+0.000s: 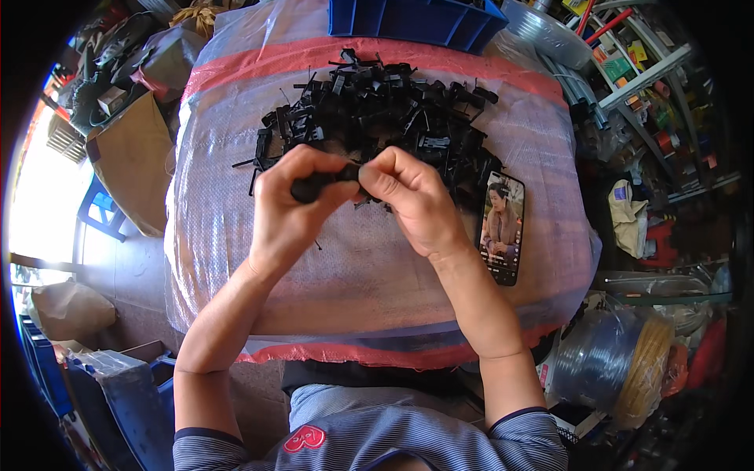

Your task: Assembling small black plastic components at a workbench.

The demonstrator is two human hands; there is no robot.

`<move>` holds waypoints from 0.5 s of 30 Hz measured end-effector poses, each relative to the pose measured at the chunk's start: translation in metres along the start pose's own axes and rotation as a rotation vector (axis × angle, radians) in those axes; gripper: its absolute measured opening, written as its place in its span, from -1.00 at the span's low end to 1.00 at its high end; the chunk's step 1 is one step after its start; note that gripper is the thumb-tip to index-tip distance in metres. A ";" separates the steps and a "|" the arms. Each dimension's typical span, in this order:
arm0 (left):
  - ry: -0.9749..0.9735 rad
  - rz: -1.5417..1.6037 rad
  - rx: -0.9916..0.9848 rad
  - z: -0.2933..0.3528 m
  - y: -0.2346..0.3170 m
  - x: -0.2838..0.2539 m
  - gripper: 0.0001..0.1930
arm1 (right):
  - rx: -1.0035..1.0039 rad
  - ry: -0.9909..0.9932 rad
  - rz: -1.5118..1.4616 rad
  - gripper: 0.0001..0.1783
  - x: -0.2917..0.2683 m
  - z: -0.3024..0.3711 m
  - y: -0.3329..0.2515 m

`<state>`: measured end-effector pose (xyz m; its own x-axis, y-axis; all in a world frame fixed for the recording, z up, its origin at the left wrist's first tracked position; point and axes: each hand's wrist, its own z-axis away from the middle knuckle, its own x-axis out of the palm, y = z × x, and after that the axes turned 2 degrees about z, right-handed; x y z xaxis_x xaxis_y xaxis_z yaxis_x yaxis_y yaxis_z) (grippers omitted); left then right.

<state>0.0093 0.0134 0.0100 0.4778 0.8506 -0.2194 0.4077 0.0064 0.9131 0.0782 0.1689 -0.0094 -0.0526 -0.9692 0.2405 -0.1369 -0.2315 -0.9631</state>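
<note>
Over the near edge of a heap of small black plastic parts, both my hands meet at one small black part. My left hand is closed, with the part's rounded body between thumb and fingers. Thumb and forefinger of my right hand pinch at the part's right end; just what they grip there is covered by the fingertips. Several parts in the heap have thin rods or pins sticking out.
A woven white sheet with red bands covers the table. On its right lies a phone with a lit screen. A blue bin stands at the far edge. Coiled clear tubing, shelving and a cardboard piece surround the table.
</note>
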 end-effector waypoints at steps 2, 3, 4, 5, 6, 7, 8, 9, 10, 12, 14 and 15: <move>0.057 0.330 -0.387 -0.008 0.009 -0.004 -0.77 | -0.200 0.021 0.300 -0.77 0.005 0.001 -0.012; 0.075 0.403 -0.401 -0.012 0.001 -0.012 -0.77 | -0.406 0.026 0.592 -0.69 0.009 -0.001 -0.015; 0.092 0.477 -0.414 -0.015 -0.008 -0.018 -0.76 | -0.409 0.020 0.588 -0.69 0.010 0.001 -0.015; 0.045 0.526 -0.444 -0.016 -0.014 -0.020 -0.76 | -0.461 0.016 0.793 -0.59 0.011 0.003 -0.015; 0.052 0.553 -0.484 -0.016 -0.016 -0.016 -0.78 | -0.512 0.014 0.998 -0.48 0.012 0.004 -0.014; 0.023 0.542 -0.489 -0.015 -0.016 -0.015 -0.78 | -0.660 0.047 1.096 -0.40 0.011 -0.001 -0.011; -0.010 0.534 -0.496 -0.014 -0.016 -0.012 -0.79 | -0.662 0.043 1.095 -0.40 0.012 -0.001 -0.010; -0.015 0.588 -0.503 -0.013 -0.014 -0.009 -0.81 | -0.656 0.071 1.160 -0.40 0.014 0.001 -0.009; -0.011 0.587 -0.501 -0.010 -0.014 -0.005 -0.81 | -0.650 0.100 1.224 -0.41 0.017 0.002 -0.008; 0.002 0.525 -0.473 -0.006 -0.013 0.000 -0.82 | -0.664 0.143 1.237 -0.45 0.020 0.002 -0.003; -0.046 0.488 -0.501 -0.003 -0.015 0.002 -0.81 | -0.657 0.194 1.273 -0.55 0.019 0.002 0.000; -0.022 0.452 -0.455 -0.001 -0.012 0.004 -0.81 | -0.668 0.210 1.266 -0.61 0.019 0.001 0.001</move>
<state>0.0054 0.0170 -0.0020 0.5428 0.8109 0.2188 -0.2060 -0.1239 0.9707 0.0780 0.1503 -0.0056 -0.6198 -0.4470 -0.6450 -0.3137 0.8945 -0.3185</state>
